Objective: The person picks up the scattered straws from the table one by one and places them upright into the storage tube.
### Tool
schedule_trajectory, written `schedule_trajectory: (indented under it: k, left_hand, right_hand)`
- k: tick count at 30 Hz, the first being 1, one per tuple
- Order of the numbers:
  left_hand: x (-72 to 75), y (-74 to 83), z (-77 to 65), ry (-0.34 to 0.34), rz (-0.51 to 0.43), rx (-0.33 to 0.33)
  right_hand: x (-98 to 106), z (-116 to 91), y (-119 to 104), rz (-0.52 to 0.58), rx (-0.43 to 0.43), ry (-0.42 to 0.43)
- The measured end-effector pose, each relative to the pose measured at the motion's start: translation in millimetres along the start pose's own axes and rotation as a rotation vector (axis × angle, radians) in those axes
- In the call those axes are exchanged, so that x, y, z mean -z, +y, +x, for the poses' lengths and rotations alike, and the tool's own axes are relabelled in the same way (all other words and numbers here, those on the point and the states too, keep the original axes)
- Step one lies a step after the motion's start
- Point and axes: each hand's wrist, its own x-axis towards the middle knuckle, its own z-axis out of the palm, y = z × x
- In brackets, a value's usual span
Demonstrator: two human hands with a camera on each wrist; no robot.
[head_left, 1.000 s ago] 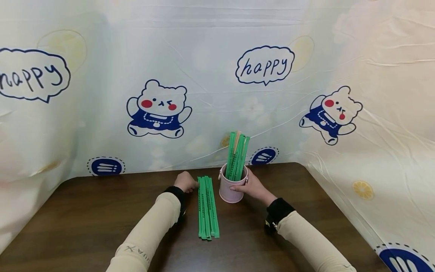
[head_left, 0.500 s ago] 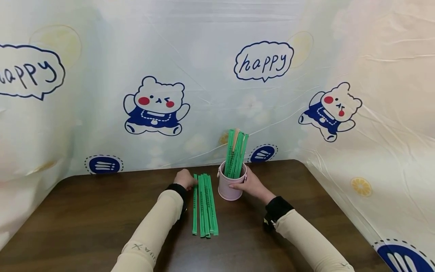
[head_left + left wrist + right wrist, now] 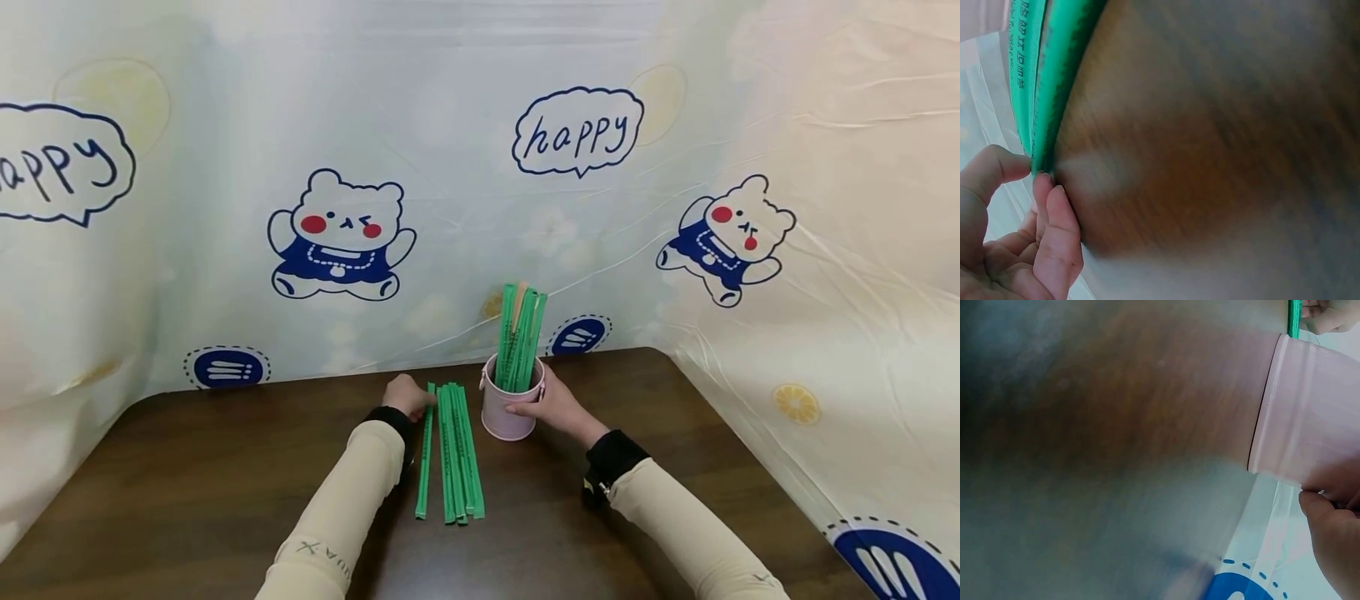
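Observation:
My left hand [image 3: 406, 396] pinches the far end of one green paper-wrapped pair of chopsticks [image 3: 424, 471], set slightly apart from the rest and slanting on the table. The left wrist view shows thumb and fingertips at the end of this wrapper [image 3: 1063, 62]. Several more green-wrapped chopsticks [image 3: 459, 467] lie side by side just to the right. With its thumb across the front, my right hand [image 3: 558, 408] grips a small pink metal bucket [image 3: 502, 421] standing upright. Inside the bucket stand several green-wrapped chopsticks [image 3: 517, 346], one showing a bare wooden-coloured end.
The dark brown wooden table [image 3: 187, 492] has rounded far corners. Behind it and along the right hangs a pale printed curtain [image 3: 465, 125], close to the far edge and the bucket.
The leftmost chopstick wrapper has come away from the row to the left, pinched by my left hand, and its near end has swung further left. My right hand stays on the bucket.

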Motion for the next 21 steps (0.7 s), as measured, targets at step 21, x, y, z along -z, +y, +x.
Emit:
schedule_trajectory:
  k: [21]
  left_hand:
    - [29.8,11.8,-2.1,-0.045,-0.14,-0.085]
  right_hand:
    - [-3.4,0.0,-4.6,-0.01,-0.029,0.009]
